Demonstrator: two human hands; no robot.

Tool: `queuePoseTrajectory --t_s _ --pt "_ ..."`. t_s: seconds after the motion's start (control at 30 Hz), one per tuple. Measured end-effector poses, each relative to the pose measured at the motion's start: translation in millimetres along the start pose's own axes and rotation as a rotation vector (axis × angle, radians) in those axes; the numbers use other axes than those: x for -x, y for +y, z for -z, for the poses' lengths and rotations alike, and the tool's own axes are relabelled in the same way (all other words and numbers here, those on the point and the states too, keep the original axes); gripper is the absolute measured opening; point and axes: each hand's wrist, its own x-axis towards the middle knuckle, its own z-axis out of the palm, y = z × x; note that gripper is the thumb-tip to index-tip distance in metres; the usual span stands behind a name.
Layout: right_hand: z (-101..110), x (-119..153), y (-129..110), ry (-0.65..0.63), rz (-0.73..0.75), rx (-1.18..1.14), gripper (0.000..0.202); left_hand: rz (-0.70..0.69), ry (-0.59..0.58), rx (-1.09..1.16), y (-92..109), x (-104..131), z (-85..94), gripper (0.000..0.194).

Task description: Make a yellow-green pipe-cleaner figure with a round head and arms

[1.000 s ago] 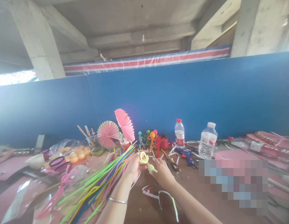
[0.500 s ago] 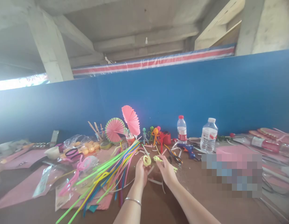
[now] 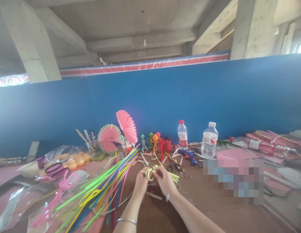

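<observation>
Above the brown tabletop, my left hand (image 3: pixel 141 183) pinches a pale yellow coil (image 3: pixel 149 174) that looks wound from a fuzzy stem. Facing it, my right hand (image 3: pixel 165 182) has its fingers closed on a second pale yellow piece, whose loose stems (image 3: pixel 174 177) stick out on the right. The two pieces meet between my fingertips; whether they are joined I cannot tell. Left of my hands lies a bundle of long coloured fuzzy stems (image 3: pixel 101 191). Small twisted figures (image 3: pixel 155 142) in several colours stand beyond my hands.
A blue glue gun (image 3: pixel 189 155) and scissors (image 3: pixel 176 166) lie behind my right hand. Two water bottles (image 3: pixel 182 137) stand against the blue partition (image 3: pixel 150 94). Paper fans (image 3: pixel 109 137), orange balls (image 3: pixel 76 160) and pink sheets crowd the left; plastic bottles and pink paper (image 3: pixel 228 153) lie right.
My hands have come together, bringing the two pale yellow pieces from apart to touching. The camera view has turned slightly right.
</observation>
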Motion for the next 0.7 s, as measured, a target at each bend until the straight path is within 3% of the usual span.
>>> queuePoseTrajectory --t_s 0.17,0.4,0.7 --pt "5 1 -1 0.151 -0.015 0.021 0.011 -0.024 0.049 0.024 -6 -3 4.3 0.017" --pt "22 -7 2 0.352 -0.094 0.04 0.019 -0.068 0.162 0.236 -5 -9 13.3 0.022" --pt "23 -9 10 0.311 -0.129 -0.088 0.024 -0.03 0.2 0.495 -3 -11 23.1 0.024"
